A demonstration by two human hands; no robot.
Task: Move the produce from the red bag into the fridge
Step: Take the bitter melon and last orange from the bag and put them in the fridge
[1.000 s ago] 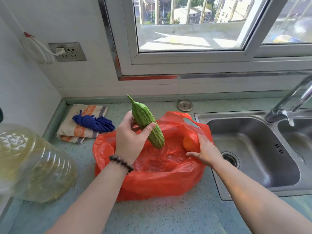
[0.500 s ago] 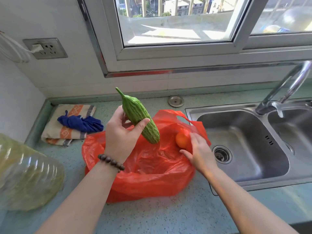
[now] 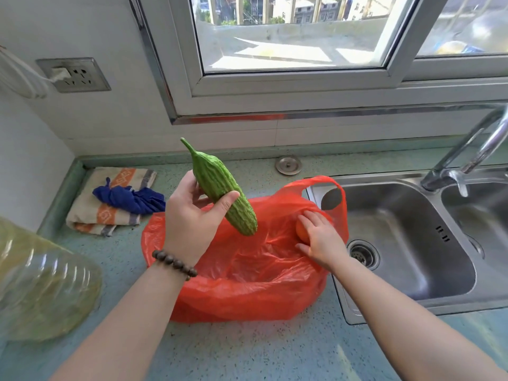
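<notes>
Unloading step: left hand (image 3: 189,224) grips the gourd (image 3: 222,188); right hand (image 3: 320,237) cups the orange (image 3: 301,232) in the bag (image 3: 247,284), ready to lift out.

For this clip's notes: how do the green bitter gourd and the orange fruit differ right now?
The long, ridged green bitter gourd is held clear above the red plastic bag by the left hand; the small, round, smooth orange fruit sits at the bag's mouth, with the right hand closing over it. Each has one hand on it.
</notes>
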